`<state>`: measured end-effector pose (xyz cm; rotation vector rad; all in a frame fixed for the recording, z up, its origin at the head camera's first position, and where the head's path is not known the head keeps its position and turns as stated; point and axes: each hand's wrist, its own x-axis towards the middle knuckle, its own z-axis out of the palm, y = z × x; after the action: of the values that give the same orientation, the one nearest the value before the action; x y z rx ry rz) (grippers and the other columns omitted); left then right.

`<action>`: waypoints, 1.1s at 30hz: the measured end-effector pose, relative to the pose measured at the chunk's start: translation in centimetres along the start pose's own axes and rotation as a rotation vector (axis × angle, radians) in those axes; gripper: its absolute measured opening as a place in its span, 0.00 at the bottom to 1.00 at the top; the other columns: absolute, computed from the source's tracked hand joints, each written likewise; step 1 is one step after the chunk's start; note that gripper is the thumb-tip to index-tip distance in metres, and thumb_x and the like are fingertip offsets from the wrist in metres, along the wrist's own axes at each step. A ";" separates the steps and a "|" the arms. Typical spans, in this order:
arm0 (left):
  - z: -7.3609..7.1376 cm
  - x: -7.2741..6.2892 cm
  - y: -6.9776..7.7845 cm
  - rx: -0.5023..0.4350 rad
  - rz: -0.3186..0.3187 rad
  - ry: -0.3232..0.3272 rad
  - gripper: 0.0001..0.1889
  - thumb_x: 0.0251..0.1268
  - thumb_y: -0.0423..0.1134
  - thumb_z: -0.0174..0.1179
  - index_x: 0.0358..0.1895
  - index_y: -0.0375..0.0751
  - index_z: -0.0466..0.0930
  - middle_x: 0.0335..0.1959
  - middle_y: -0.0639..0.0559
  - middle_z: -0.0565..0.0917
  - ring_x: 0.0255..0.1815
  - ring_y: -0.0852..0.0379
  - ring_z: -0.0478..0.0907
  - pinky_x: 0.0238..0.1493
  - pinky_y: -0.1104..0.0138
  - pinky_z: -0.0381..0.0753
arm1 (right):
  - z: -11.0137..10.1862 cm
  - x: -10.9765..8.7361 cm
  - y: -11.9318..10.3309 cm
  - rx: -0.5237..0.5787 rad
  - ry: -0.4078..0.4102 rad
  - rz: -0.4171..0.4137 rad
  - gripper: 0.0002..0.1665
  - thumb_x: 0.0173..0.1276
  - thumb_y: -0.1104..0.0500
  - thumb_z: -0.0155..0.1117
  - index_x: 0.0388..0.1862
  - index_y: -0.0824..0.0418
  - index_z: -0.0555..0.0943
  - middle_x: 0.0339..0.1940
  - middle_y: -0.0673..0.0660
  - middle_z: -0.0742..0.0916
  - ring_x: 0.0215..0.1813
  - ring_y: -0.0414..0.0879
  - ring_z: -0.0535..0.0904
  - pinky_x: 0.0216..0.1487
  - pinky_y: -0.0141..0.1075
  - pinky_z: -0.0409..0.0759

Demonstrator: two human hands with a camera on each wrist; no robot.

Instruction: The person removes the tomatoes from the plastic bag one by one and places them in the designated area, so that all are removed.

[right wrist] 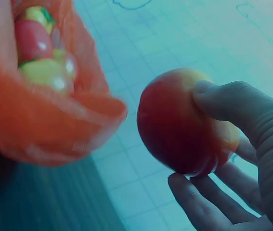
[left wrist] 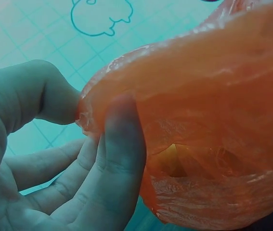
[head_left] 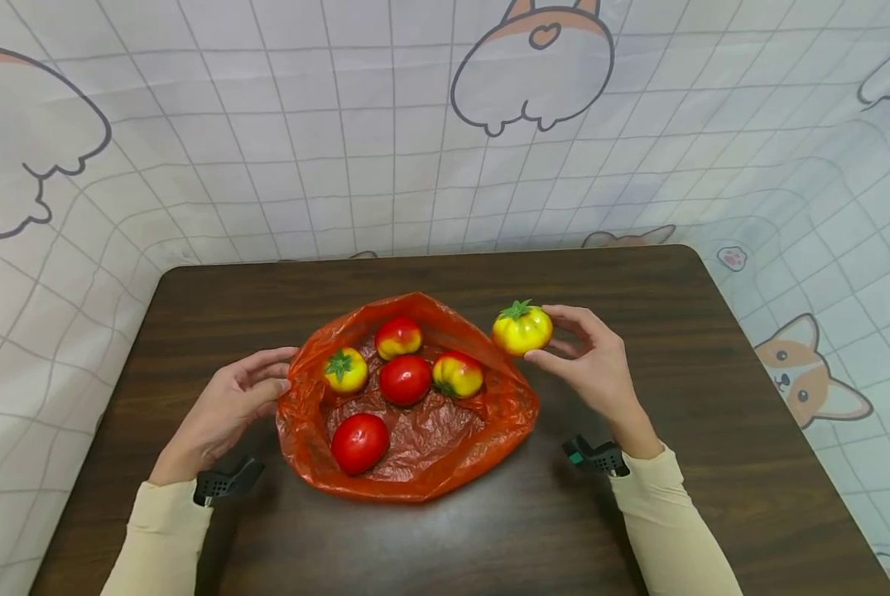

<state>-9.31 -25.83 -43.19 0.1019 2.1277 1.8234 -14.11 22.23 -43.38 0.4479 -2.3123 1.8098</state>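
Note:
A red plastic bag (head_left: 415, 488) stands with its mouth wide on the table. My left hand (head_left: 232, 406) pinches the bag's left rim between thumb and fingers, as the left wrist view shows closely. My right hand (head_left: 594, 356) holds a yellow tomato (head_left: 522, 331) with green leaves on top, just beyond the bag's right rim. In the right wrist view this tomato (right wrist: 175, 120) shows a red underside, with the thumb on one side and fingertips on the other. Inside the bag lie several tomatoes: plain red ones (head_left: 360, 444), a yellow one (head_left: 345, 371) and red-and-yellow ones (head_left: 458, 375).
The dark wooden table (head_left: 430, 555) has rounded far corners. A white gridded cloth (head_left: 385, 165) printed with cartoon dogs hangs behind the table and along its sides. Each wrist wears a black strap-on device (head_left: 228, 480).

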 end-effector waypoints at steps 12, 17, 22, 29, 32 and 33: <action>-0.2 0.2 0.5 -0.004 0.005 -0.004 0.29 0.78 0.37 0.58 0.76 0.35 0.62 0.54 0.60 0.85 0.50 0.63 0.88 0.49 0.65 0.91 | -0.8 0.1 2.6 0.001 0.035 0.059 0.36 0.56 0.71 0.79 0.65 0.64 0.79 0.62 0.53 0.83 0.61 0.31 0.81 0.57 0.23 0.84; -0.1 0.1 0.6 -0.011 0.001 0.001 0.29 0.77 0.37 0.59 0.76 0.34 0.63 0.53 0.61 0.85 0.50 0.63 0.89 0.49 0.65 0.91 | -1.1 0.1 3.4 -0.014 0.035 0.073 0.35 0.57 0.70 0.79 0.65 0.64 0.79 0.63 0.57 0.83 0.61 0.30 0.81 0.57 0.23 0.83; -0.1 0.0 0.5 -0.009 0.011 0.002 0.28 0.78 0.36 0.58 0.76 0.34 0.63 0.53 0.60 0.85 0.49 0.63 0.89 0.48 0.65 0.91 | -1.4 0.0 4.3 -0.033 0.026 0.103 0.35 0.58 0.67 0.80 0.65 0.62 0.79 0.64 0.60 0.82 0.61 0.30 0.80 0.57 0.22 0.83; -0.1 -0.1 0.4 -0.030 0.007 -0.006 0.28 0.78 0.35 0.58 0.76 0.34 0.62 0.53 0.59 0.85 0.49 0.62 0.88 0.49 0.65 0.91 | -1.7 0.0 5.8 -0.052 0.001 0.151 0.35 0.60 0.65 0.79 0.66 0.61 0.78 0.67 0.62 0.80 0.62 0.29 0.78 0.57 0.21 0.82; -0.1 -0.2 0.3 -0.031 0.012 -0.008 0.28 0.78 0.35 0.57 0.76 0.34 0.62 0.53 0.60 0.85 0.49 0.62 0.89 0.49 0.65 0.91 | -1.7 0.0 6.4 -0.046 -0.006 0.157 0.36 0.59 0.65 0.79 0.66 0.62 0.77 0.67 0.62 0.80 0.63 0.30 0.78 0.57 0.21 0.82; -0.1 -0.2 0.3 -0.032 0.015 -0.008 0.28 0.78 0.34 0.57 0.76 0.34 0.62 0.53 0.60 0.85 0.49 0.62 0.89 0.49 0.65 0.91 | -1.7 0.0 6.5 -0.045 -0.007 0.159 0.36 0.59 0.65 0.80 0.66 0.61 0.77 0.67 0.62 0.80 0.63 0.30 0.78 0.57 0.21 0.82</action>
<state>-9.19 -25.93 -42.87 0.1175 2.0967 1.8619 -16.41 25.30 -48.91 0.2715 -2.4509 1.8219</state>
